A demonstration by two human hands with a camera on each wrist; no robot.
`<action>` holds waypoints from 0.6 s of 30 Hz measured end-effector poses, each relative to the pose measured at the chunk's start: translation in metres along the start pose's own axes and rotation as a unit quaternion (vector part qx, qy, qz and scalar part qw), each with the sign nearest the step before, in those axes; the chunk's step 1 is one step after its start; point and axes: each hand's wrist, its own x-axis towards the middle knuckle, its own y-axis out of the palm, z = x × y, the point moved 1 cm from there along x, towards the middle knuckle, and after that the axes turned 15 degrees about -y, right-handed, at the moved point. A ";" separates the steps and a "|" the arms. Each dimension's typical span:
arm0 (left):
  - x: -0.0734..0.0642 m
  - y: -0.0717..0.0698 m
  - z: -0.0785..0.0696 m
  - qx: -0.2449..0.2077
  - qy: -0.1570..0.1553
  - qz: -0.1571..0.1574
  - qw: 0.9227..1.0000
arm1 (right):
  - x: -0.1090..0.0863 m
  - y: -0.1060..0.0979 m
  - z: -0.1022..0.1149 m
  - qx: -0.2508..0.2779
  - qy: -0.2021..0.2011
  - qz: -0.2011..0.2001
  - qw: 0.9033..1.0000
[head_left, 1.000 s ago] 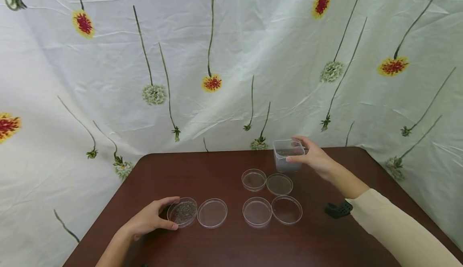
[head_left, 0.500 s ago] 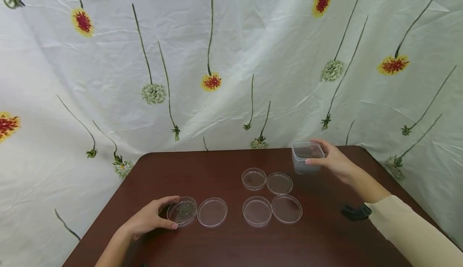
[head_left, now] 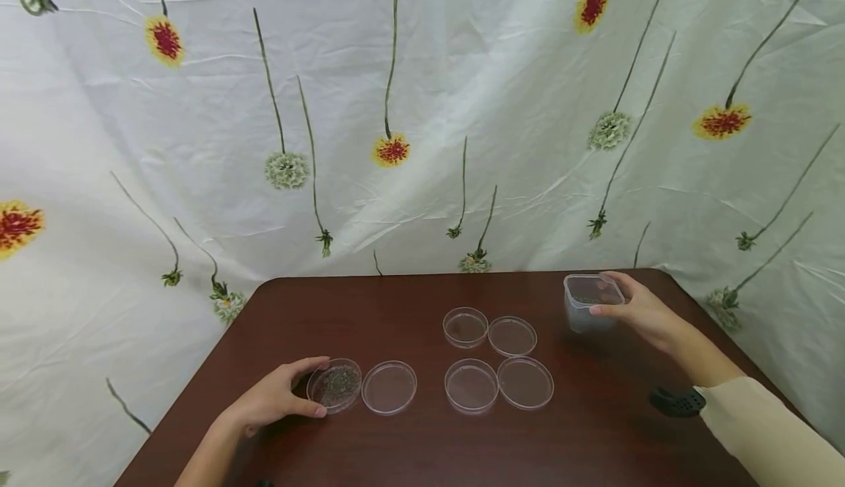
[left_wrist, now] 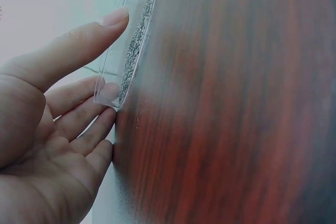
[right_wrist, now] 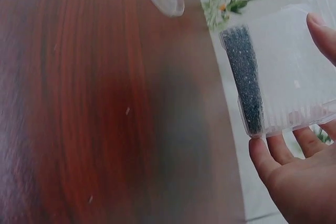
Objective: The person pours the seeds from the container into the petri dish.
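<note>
On the left of the table, my left hand (head_left: 280,397) holds a round clear petri dish (head_left: 335,386) with a thin layer of dark granules in it. Thumb and fingers span its side, as the left wrist view also shows, where the granules (left_wrist: 137,45) lie along the bottom. At the far right, my right hand (head_left: 650,318) grips a squarish clear plastic container (head_left: 590,317) from its right side. Dark granules (right_wrist: 244,77) fill the bottom of this container. The right wrist view shows a small gap between its base and the tabletop.
Touching the held dish is another clear dish (head_left: 389,389). Right of centre lie more clear dishes: a back left one (head_left: 465,328), a back right one (head_left: 512,337), a front left one (head_left: 471,386) and a front right one (head_left: 525,383). A flower-printed cloth (head_left: 422,215) hangs behind the brown table (head_left: 370,311).
My right hand has carried the plastic container to the right and slightly nearer, away from the back dishes. My left hand stays at its dish.
</note>
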 end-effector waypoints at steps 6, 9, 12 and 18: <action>0.001 0.001 0.000 -0.007 -0.001 0.000 1.000 | -0.015 -0.011 -0.016 0.005 0.013 0.008 1.000; 0.001 0.001 0.000 -0.004 0.002 -0.003 1.000 | -0.022 -0.015 -0.023 0.001 0.018 0.017 1.000; 0.001 0.001 0.001 0.002 0.004 -0.006 1.000 | -0.028 -0.016 -0.030 0.002 0.020 0.023 1.000; 0.001 0.002 0.002 0.004 0.005 -0.007 1.000 | -0.035 -0.018 -0.038 0.008 0.020 0.030 0.999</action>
